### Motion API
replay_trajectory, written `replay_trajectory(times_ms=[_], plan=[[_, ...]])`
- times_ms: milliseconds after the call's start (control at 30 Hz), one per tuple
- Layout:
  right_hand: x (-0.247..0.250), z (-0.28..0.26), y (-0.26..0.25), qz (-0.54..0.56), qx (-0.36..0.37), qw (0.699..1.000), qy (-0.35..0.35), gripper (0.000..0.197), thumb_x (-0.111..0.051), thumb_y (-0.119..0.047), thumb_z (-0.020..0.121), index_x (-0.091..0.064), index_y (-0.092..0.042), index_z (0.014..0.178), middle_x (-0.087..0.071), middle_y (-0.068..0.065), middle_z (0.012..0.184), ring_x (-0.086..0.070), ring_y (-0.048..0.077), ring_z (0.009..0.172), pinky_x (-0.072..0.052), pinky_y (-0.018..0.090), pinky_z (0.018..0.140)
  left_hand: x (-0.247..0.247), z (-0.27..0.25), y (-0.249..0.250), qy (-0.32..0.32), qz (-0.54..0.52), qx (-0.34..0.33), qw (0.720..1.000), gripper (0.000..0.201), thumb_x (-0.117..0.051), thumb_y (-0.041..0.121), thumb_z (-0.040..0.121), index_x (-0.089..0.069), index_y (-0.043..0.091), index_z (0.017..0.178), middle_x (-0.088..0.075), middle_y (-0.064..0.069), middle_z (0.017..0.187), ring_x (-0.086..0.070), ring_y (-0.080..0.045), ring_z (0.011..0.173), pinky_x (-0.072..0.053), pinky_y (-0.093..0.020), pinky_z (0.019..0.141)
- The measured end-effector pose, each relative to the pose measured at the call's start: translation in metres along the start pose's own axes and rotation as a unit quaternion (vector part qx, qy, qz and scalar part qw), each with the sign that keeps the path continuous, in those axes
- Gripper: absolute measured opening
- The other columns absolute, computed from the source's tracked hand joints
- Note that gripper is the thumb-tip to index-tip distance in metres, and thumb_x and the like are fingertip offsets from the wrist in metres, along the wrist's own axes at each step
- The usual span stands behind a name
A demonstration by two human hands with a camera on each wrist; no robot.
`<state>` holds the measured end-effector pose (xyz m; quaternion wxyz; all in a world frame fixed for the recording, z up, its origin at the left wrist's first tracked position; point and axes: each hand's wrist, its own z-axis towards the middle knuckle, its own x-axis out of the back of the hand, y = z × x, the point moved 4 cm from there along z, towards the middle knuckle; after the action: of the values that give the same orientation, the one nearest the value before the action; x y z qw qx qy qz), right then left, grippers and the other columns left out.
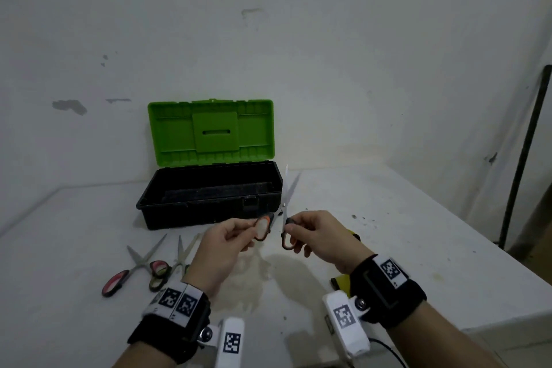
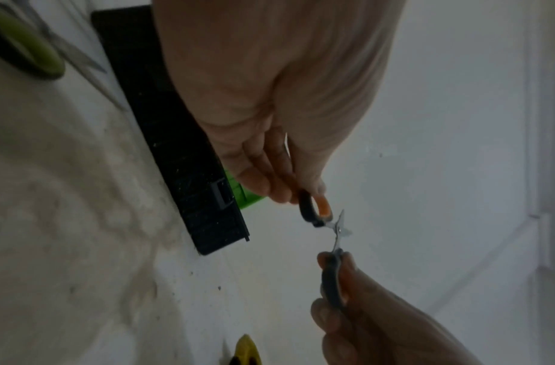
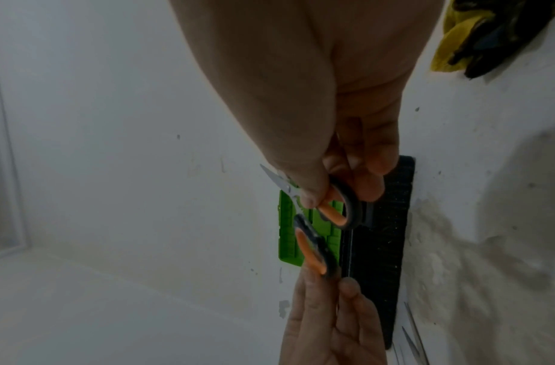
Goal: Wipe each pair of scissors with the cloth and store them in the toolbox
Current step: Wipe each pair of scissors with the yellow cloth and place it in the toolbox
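Both forearms are bare, with no sleeves. Each wrist wears a wide black strap (image 1: 170,334) carrying white bands printed with black square-coded markers (image 1: 179,302). A white box-shaped camera housing (image 1: 231,343), also bearing a coded marker, is fixed to each strap by a round silver screw (image 1: 361,304). A thin black cable (image 1: 388,351) trails from the right housing.

cloth (image 1: 343,279): mostly hidden behind right wrist | toolbox (image 1: 209,194) floor: too dark to tell contents
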<state>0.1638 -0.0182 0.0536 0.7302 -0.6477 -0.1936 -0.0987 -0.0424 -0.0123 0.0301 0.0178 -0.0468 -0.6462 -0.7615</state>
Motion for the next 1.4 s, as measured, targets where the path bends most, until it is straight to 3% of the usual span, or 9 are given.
replay_trajectory(times_ms=[267, 400, 500, 567, 633, 700, 867, 1100, 1400], plan=[[-0.029, 0.008, -0.012, 0.043, 0.011, 0.998, 0.04, 0.015, -0.062, -0.017, 0.096, -0.069, -0.006, 0.09, -0.065, 0.006, 0.065, -0.06, 0.019, 0.058, -0.055, 0.033, 0.059, 0.006, -0.003, -0.008, -0.014, -0.008, 0.015, 1.0, 0.01, -0.068, 0.008, 0.093, -0.077, 0.012, 0.097, -0.078, -0.004, 0.086, -0.072, -0.014, 0.079, -0.057, -0.022, 0.075], [-0.035, 0.01, -0.015, 0.023, 0.033, 0.991, 0.128, 0.016, -0.07, -0.024, 0.089, -0.058, -0.016, 0.095, -0.067, 0.011, 0.068, -0.066, 0.029, 0.059, -0.059, 0.038, 0.06, 0.007, -0.002, -0.017, 0.022, -0.043, 0.038, 0.998, 0.009, -0.067, 0.009, 0.094, -0.076, 0.009, 0.098, -0.078, -0.008, 0.086, -0.071, -0.011, 0.075, -0.057, -0.022, 0.073], [-0.044, 0.014, -0.017, -0.046, 0.062, 0.979, 0.188, 0.024, -0.074, -0.036, 0.085, -0.06, -0.017, 0.079, -0.067, 0.001, 0.069, -0.064, 0.016, 0.06, -0.055, 0.031, 0.056, 0.007, 0.001, -0.016, 0.041, -0.044, 0.035, 0.998, 0.008, -0.069, 0.012, 0.093, -0.075, 0.009, 0.096, -0.077, -0.008, 0.084, -0.072, -0.015, 0.077, -0.057, -0.022, 0.073], [-0.047, 0.018, -0.018, -0.081, 0.051, 0.976, 0.198, 0.03, -0.075, -0.043, 0.081, -0.066, -0.015, 0.075, -0.065, -0.008, 0.074, -0.059, 0.003, 0.064, -0.046, 0.016, 0.058, 0.007, 0.005, -0.011, 0.042, -0.023, 0.02, 0.999, 0.007, -0.069, 0.015, 0.093, -0.075, 0.013, 0.095, -0.078, -0.005, 0.083, -0.073, -0.016, 0.079, -0.057, -0.022, 0.073], [-0.048, 0.022, -0.021, -0.118, 0.04, 0.973, 0.196, 0.034, -0.077, -0.044, 0.079, -0.071, -0.01, 0.084, -0.063, -0.011, 0.082, -0.059, 0.003, 0.072, -0.046, 0.014, 0.062, 0.008, 0.009, -0.007, 0.042, -0.001, 0.007, 0.999, 0.006, -0.069, 0.015, 0.094, -0.075, 0.014, 0.094, -0.078, -0.004, 0.082, -0.073, -0.016, 0.08, -0.058, -0.022, 0.073], [-0.049, 0.029, -0.023, -0.143, 0.042, 0.97, 0.19, 0.039, -0.078, -0.043, 0.079, -0.072, -0.005, 0.088, -0.065, 0.0, 0.082, -0.062, 0.014, 0.077, -0.05, 0.027, 0.069, 0.01, 0.015, -0.003, 0.043, 0.016, -0.003, 0.999, 0.005, -0.07, 0.016, 0.093, -0.074, 0.014, 0.092, -0.077, -0.003, 0.081, -0.074, -0.016, 0.079, -0.059, -0.025, 0.075], [-0.045, 0.055, -0.029, -0.167, 0.041, 0.967, 0.185, 0.046, -0.073, -0.037, 0.08, -0.057, -0.004, 0.054, -0.041, -0.001, 0.045, -0.036, 0.011, 0.041, -0.026, 0.022, 0.043, 0.02, 0.041, 0.004, 0.03, 0.085, -0.03, 0.995, 0.011, -0.073, 0.024, 0.091, -0.074, 0.018, 0.099, -0.075, 0.002, 0.09, -0.071, -0.012, 0.086, -0.059, -0.03, 0.08], [-0.018, 0.128, -0.035, -0.23, -0.01, 0.956, 0.181, 0.051, -0.069, -0.04, 0.085, -0.05, -0.013, 0.046, -0.045, 0.002, 0.042, -0.045, 0.014, 0.042, -0.032, 0.024, 0.043, 0.114, 0.109, 0.008, 0.099, 0.216, -0.031, 0.971, 0.038, -0.06, 0.033, 0.099, -0.062, 0.017, 0.133, -0.065, 0.003, 0.114, -0.061, -0.014, 0.103, -0.044, -0.028, 0.089], [-0.065, 0.233, -0.016, -0.339, -0.114, 0.931, 0.067, 0.047, -0.072, -0.049, 0.082, -0.052, -0.008, 0.071, -0.058, 0.007, 0.076, -0.059, 0.023, 0.068, -0.04, 0.025, 0.049, 0.215, 0.182, -0.034, 0.146, 0.303, 0.05, 0.94, 0.05, -0.053, 0.031, 0.102, -0.049, 0.007, 0.146, -0.049, -0.016, 0.15, -0.046, -0.033, 0.136, -0.034, -0.041, 0.113]])
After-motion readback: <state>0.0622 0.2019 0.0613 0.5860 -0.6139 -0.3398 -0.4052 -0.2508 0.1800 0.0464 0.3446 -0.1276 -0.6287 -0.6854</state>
